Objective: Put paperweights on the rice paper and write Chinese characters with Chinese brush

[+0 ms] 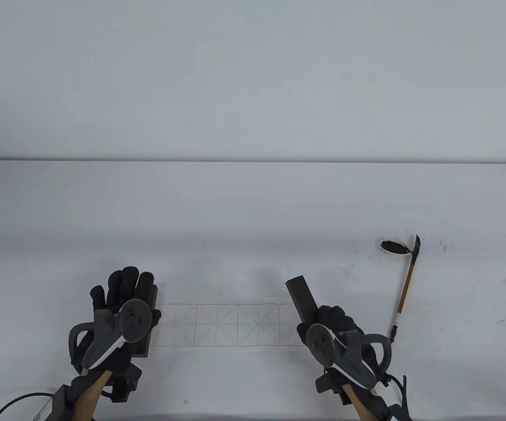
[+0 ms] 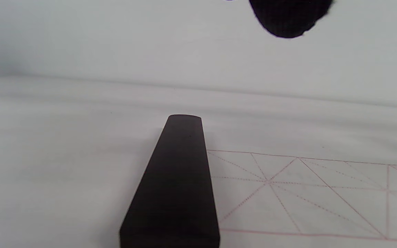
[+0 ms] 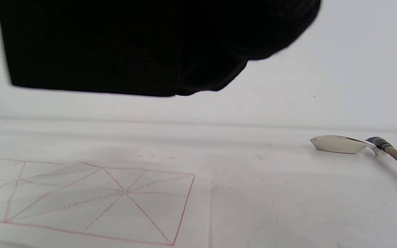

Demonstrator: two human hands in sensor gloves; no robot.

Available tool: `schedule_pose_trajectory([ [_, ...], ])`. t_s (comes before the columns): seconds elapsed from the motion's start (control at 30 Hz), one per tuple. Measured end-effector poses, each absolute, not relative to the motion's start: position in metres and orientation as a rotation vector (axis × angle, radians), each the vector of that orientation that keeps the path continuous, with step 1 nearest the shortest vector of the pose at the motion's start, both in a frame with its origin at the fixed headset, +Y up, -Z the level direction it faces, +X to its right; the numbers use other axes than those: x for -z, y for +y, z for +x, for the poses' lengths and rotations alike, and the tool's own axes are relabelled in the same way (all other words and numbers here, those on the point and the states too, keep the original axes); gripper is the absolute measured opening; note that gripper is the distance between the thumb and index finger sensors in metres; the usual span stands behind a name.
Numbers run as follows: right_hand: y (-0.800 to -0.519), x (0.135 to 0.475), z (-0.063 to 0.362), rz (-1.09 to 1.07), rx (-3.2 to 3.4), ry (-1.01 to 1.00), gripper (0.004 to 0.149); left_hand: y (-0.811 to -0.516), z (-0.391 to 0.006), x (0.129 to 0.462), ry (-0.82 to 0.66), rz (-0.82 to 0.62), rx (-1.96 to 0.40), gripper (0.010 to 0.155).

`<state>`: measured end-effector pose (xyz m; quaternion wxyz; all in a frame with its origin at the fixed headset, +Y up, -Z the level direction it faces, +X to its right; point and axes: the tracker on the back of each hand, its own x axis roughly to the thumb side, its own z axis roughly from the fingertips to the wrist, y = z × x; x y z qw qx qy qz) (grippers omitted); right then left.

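Left hand (image 1: 123, 298) flat with straight fingers on the paperweight (image 2: 174, 186) at the rice paper's (image 1: 226, 324) left end, right hand (image 1: 336, 326) gripping the second paperweight (image 1: 302, 296) tilted above the right end: risk of shifting or creasing the sheet if dropped askew.

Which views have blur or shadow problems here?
Table view: even light, sharp, faint shadow behind the right paperweight. Left wrist view: left paperweight and rice paper grid fairly crisp, fingertip slightly soft at top. Right wrist view: a dark blurred mass fills the top; grid, ink dish and brush readable.
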<state>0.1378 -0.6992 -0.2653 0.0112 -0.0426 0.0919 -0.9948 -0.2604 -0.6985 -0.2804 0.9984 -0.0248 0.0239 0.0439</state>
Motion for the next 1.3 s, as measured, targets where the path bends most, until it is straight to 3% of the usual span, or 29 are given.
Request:
schedule_pose_trajectory([
  [0.43,-0.730,0.274,0.128,-0.120,2.982,0.029,0.070,-0.697,-0.262,0.279,0.042,-0.053,-0.107,0.083],
  [0.93,-0.744,0.277,0.123,-0.134,2.904,-0.079,0.070,-0.697,-0.261,0.279,0.048,-0.080,-0.108,0.083],
  [1.3,-0.745,0.280,0.130,0.054,2.893,-0.225,0.070,-0.698,-0.262,0.280,0.054,-0.101,-0.110,0.083],
])
